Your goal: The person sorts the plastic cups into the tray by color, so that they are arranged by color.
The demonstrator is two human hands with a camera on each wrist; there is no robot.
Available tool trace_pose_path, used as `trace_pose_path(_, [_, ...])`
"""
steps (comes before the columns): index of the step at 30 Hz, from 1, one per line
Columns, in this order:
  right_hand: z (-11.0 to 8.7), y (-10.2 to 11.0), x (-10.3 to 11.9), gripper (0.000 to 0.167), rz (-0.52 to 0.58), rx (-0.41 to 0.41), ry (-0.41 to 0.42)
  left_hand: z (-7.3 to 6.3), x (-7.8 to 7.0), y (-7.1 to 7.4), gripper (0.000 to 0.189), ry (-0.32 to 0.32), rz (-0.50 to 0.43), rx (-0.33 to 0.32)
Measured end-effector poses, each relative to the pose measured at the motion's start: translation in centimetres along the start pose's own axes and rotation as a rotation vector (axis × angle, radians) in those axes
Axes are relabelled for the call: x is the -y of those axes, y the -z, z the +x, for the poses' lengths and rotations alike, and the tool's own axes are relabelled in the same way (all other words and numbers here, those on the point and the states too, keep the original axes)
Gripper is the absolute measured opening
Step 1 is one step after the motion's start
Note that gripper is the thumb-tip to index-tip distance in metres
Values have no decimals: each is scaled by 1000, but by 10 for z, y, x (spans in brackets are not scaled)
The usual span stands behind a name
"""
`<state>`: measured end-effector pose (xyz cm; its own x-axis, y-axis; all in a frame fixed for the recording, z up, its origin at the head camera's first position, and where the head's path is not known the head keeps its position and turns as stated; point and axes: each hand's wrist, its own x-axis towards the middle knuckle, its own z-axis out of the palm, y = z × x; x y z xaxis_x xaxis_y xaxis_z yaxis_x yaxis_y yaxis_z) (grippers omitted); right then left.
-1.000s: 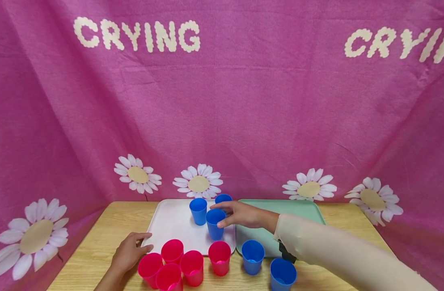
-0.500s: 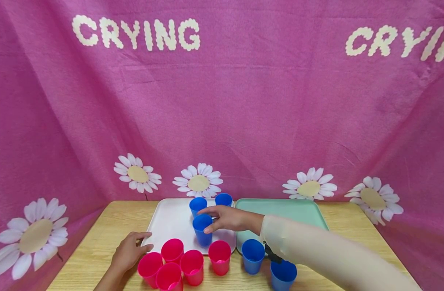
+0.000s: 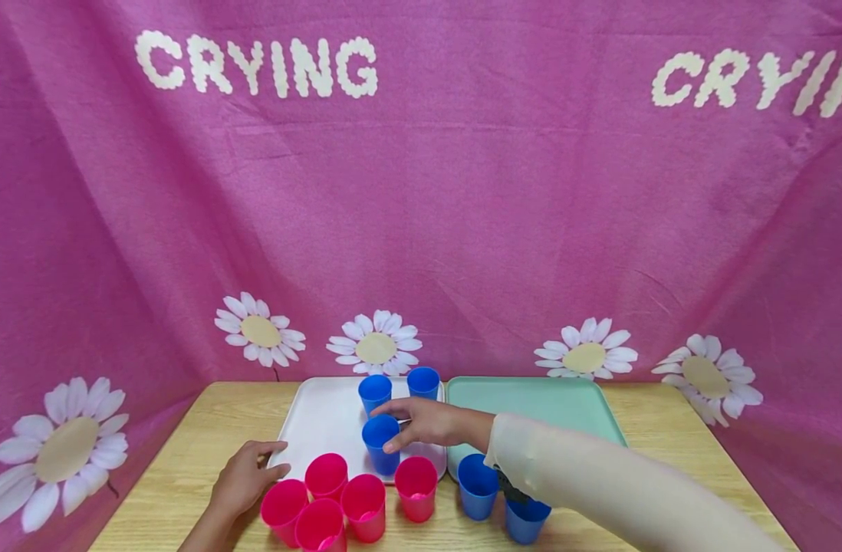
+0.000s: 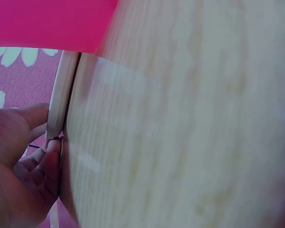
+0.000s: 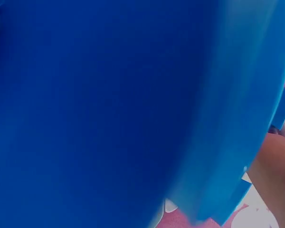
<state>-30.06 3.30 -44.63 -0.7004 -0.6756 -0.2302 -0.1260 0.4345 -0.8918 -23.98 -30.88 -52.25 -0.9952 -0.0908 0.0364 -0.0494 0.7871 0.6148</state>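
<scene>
Taking the held cup as the clock's centre, it's the broad bench (image 3: pixel 179 452) below, white tray (image 3: pixel 324 425) reaching toward ten and green tray (image 3: pixel 538 399) at two to three, butted close, perhaps for easy reach. And the left hand (image 3: pixel 245 479), narrow at half past eight, pinches the white tray's edge, likely steadying it, while the right hand (image 3: pixel 431 423) wraps the blue cup (image 3: pixel 377 452) near its rim, over the white tray's near half, whether lifted or resting I cannot tell! Two blue cups (image 3: pixel 423 383) stand at twelve and one, perhaps grouped by colour, red cups (image 3: pixel 363 507) crowd five to eight, and two more blue ones (image 3: pixel 478 489) wait at four.
</scene>
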Motion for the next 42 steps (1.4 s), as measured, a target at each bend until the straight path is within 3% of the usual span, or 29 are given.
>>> trace_pose_path(17, [-3, -1, 0, 67, -19, 7, -11, 0, 1, 0, 41, -6, 12, -2])
trace_pose_path(33, [-18, 17, 2, 68, 98, 37, 38, 0, 3, 0, 40, -24, 18, -5])
trace_pose_path(42, [-29, 27, 2, 65, 93, 16, 31, 1, 3, -1, 40, -17, 12, 2])
